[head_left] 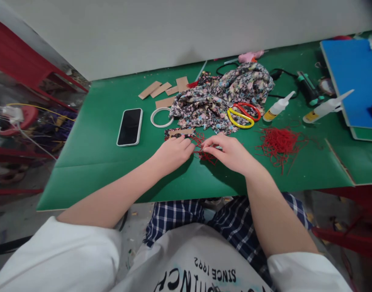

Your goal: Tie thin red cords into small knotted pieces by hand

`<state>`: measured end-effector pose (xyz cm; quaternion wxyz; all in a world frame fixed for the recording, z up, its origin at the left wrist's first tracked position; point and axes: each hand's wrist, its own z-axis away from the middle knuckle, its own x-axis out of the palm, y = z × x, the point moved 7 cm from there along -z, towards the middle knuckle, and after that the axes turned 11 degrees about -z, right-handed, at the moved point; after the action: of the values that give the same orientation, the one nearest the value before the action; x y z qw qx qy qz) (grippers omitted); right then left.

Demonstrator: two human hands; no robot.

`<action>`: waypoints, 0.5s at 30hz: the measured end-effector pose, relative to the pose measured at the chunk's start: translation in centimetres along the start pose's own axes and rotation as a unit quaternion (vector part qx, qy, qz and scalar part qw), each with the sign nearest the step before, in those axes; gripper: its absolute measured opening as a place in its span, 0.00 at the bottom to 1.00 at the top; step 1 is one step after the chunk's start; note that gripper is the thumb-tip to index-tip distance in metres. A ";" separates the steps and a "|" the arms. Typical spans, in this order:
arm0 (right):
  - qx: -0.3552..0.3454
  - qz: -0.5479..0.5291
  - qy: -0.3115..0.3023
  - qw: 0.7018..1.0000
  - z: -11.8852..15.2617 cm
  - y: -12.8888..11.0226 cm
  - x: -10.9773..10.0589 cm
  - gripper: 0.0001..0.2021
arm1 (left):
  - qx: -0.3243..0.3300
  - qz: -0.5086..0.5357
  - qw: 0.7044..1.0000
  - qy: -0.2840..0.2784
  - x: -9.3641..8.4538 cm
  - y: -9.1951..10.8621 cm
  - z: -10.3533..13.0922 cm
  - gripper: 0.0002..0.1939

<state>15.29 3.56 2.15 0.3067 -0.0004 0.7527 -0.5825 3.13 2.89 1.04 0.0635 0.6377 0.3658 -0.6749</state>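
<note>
My left hand (174,153) rests on the near edge of a small cardboard piece edged with floral cloth (182,132), its fingers bent and pressed on it. Just right of it, my right hand (224,151) has thumb and forefinger brought together over a small tangle of red threads (201,140); whatever lies between the fingertips is too small to make out. Crumpled floral fabric (201,101) lies behind both hands. Scissors with one red and one yellow handle (240,119) lie on its right part.
A phone (130,127), a white tape ring (152,118) and cardboard strips (150,89) lie left and behind. To the right are a red thread pile (280,142), two glue bottles (277,108), a green-black tool (308,88) and a blue board (353,77) on the green table (97,162).
</note>
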 end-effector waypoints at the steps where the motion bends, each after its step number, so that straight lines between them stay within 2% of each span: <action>1: -0.008 -0.001 -0.013 1.000 -0.2 0.0 0.5 0.07 | -0.009 0.000 1.000 0.013 -0.6 -0.2 -0.2 0.11; 3: -0.024 0.000 -0.034 0.999 -0.5 -0.1 1.3 0.06 | -0.023 0.006 0.999 0.038 -1.8 -0.5 -0.6 0.13; 6: -0.020 -0.001 -0.033 0.999 -0.6 -0.1 1.6 0.06 | -0.046 0.055 0.996 0.059 -3.1 -0.9 -0.9 0.14; 8: -0.013 -0.014 -0.018 1.000 -0.5 -0.1 1.3 0.06 | -0.114 0.136 0.980 0.086 -3.5 -1.6 -0.9 0.13; 9: -0.013 -0.026 -0.007 1.000 -0.5 -0.2 1.1 0.06 | -0.174 0.193 0.960 0.106 -3.4 -2.2 -0.6 0.12; 10: -0.016 -0.038 0.004 0.999 -0.4 -0.3 0.8 0.06 | -0.244 0.262 0.925 0.124 -3.0 -2.8 -0.1 0.12; 12: -0.025 -0.061 0.031 0.997 -0.3 -0.5 0.3 0.06 | -0.368 0.423 0.818 0.129 -1.1 -3.3 0.9 0.14; 14: -0.036 -0.076 0.049 0.995 -0.3 -0.7 -0.1 0.06 | -0.405 0.583 0.698 0.096 1.2 -2.2 1.2 0.15; 15: -0.041 -0.081 0.052 0.995 -0.2 -0.8 -0.2 0.06 | -0.416 0.633 0.647 0.090 1.9 -1.6 1.2 0.16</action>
<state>15.09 3.59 2.98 0.2186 -0.0429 0.7883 -0.5735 0.93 4.13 -0.14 0.7004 0.6786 0.1195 -0.1863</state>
